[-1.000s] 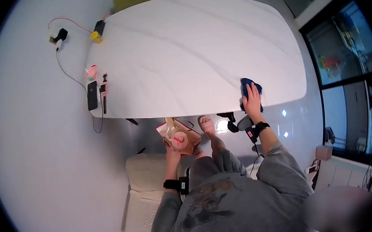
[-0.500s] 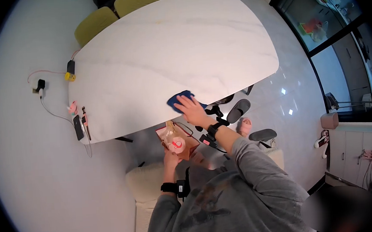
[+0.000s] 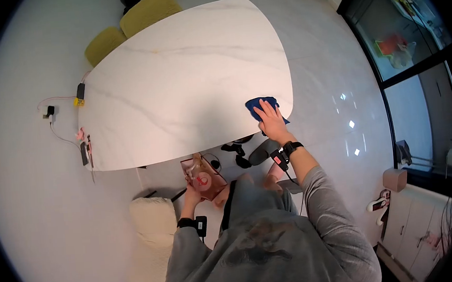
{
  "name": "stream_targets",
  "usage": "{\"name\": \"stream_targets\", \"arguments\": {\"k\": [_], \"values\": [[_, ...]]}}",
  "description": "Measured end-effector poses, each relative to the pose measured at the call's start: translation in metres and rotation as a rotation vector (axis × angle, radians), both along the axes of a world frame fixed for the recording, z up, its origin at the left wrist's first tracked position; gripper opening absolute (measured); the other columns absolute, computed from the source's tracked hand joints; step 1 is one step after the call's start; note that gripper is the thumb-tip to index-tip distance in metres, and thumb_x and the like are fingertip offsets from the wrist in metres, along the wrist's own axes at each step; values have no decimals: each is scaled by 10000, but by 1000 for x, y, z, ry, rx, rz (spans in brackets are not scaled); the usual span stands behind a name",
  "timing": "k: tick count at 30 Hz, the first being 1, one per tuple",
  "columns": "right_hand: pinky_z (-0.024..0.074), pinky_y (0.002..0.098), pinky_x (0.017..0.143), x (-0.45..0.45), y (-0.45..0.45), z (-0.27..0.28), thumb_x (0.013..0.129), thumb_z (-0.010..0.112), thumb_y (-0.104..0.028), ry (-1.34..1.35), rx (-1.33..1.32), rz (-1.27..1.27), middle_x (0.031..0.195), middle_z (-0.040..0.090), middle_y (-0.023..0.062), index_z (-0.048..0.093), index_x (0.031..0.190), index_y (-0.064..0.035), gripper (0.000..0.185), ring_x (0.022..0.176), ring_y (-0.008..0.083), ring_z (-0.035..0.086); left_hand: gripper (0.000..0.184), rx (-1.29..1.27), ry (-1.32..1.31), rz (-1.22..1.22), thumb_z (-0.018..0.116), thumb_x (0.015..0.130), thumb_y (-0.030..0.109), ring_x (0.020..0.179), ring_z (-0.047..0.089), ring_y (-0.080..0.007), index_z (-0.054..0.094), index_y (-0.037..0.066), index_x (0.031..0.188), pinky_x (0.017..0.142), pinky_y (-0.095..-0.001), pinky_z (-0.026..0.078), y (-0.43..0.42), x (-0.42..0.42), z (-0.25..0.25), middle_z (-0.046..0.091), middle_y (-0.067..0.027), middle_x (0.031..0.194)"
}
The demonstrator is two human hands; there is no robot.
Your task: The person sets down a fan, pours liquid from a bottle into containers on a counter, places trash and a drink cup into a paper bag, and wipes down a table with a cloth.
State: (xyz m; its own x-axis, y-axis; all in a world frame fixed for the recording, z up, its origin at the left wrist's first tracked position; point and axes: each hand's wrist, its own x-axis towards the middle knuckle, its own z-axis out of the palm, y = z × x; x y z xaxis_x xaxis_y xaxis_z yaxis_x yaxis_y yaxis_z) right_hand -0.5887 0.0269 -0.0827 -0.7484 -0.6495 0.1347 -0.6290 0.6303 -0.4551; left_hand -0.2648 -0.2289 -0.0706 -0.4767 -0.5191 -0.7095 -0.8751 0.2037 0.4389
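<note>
My right hand [image 3: 272, 121] lies flat on a dark blue cloth [image 3: 257, 104], its fingers spread and pressing it onto the white table [image 3: 180, 92] near the rounded right end. A corner of the cloth sticks out beside the hand toward the table's edge. Below the front edge, my left hand [image 3: 191, 196] grips the side of an open paper bag [image 3: 217, 184]. Clear plastic and a round pale item with a red mark [image 3: 202, 181] show inside the bag. Some of the left fingers are hidden against it.
Two green chairs [image 3: 149, 13] stand at the far side. Along the table's left edge lie a black and yellow item [image 3: 79, 94], a dark phone-like device [image 3: 84, 153] and cables. A cream seat [image 3: 153, 219] is at lower left, a grey slipper [image 3: 262, 152] under the table's edge.
My right hand has slid the blue cloth rightward along the table, to near its right end. My left hand still holds the paper bag below the edge. The camera view has shifted.
</note>
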Motion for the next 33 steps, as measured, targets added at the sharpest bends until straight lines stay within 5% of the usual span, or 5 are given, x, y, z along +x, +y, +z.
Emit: {"name": "stream_targets", "arguments": {"k": [7, 13, 18, 21, 33], "values": [[242, 496, 1062, -20, 22, 6, 731, 572, -98, 31, -24, 145, 1455, 278, 104, 442, 1299, -142, 585, 1333, 269, 278, 742, -137, 17, -309, 599, 820, 332, 1002, 566, -434, 227, -43, 1341, 781, -444, 503, 61, -22, -82, 533, -343, 1100], [234, 504, 1064, -50, 36, 9, 751, 571, -116, -2, 26, 360, 1472, 241, 100, 421, 1320, -164, 590, 1341, 269, 258, 770, 508, -5, 230, 600, 819, 329, 1043, 557, -408, 213, -14, 1390, 795, -430, 500, 100, -77, -113, 509, -357, 1140], [218, 496, 1078, -111, 39, 6, 783, 565, -127, -38, 67, 595, 1484, 221, 88, 410, 1329, -167, 568, 1351, 260, 240, 590, -25, 384, -215, 435, 921, 420, 878, 648, -285, 417, -66, 1255, 556, -353, 562, 156, -119, -112, 586, -222, 1111], [228, 501, 1075, -140, 44, 10, 762, 574, -110, -57, 55, 726, 1475, 243, 87, 424, 1315, -162, 575, 1348, 266, 247, 530, 490, 222, 399, 444, 919, 358, 997, 604, -304, 420, -39, 1269, 712, -370, 551, 189, -141, -78, 558, -220, 1172], [247, 460, 1063, -238, -5, 17, 722, 592, -81, 5, 65, 1233, 1440, 318, 81, 488, 1277, -156, 569, 1318, 231, 306, 762, 73, 7, 805, 591, 814, 233, 1054, 556, -387, 154, 86, 1421, 851, -418, 461, 330, -169, -68, 573, -239, 1139]]}}
